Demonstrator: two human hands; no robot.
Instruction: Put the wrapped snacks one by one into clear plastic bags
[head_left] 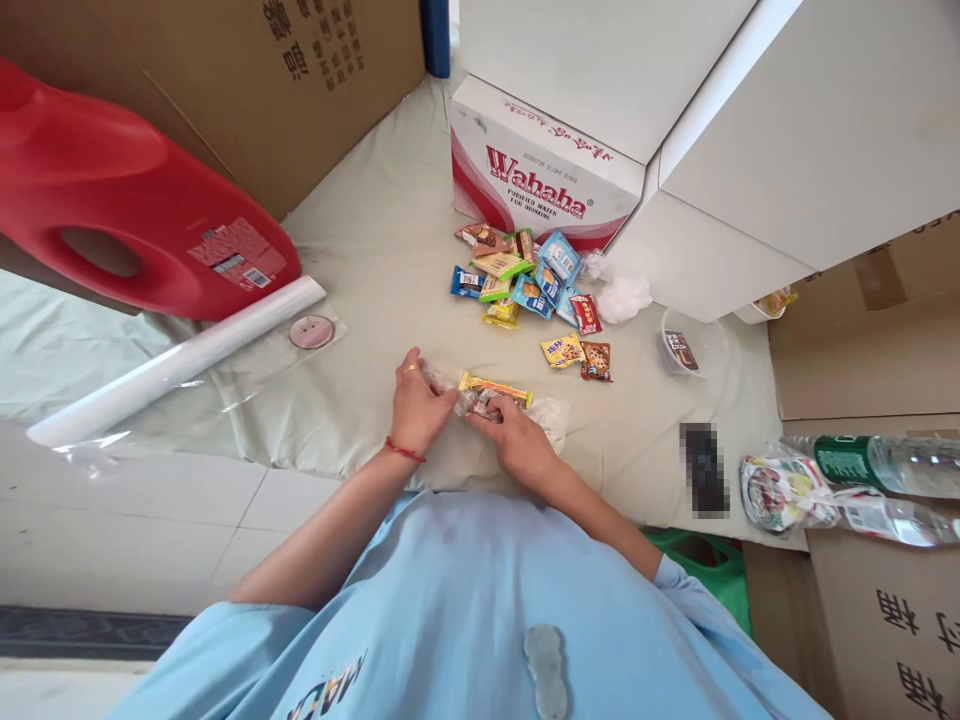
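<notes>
My left hand (421,405) pinches clear plastic wrap (444,376) between thumb and fingers, at the left end of a small bundle of snack packets. A yellow-edged snack packet (499,388) shows in the bundle, with a brown one against it. From the right, my right hand (517,440) grips the bundle, its fingers on the packets and its thumb along the near side. More of the crumpled film (553,420) spreads out beside that hand. How many packets lie in the bundle is partly hidden by the fingers.
Several wrapped snacks (517,275) are heaped before a Wahaba-style printed carton (547,170). Balls of plastic (626,297) and a clear bowl (679,350) stand to the right. A film roll (180,360) lies left, beside a red jug (150,190). Plastic bottles (892,465) lie at right.
</notes>
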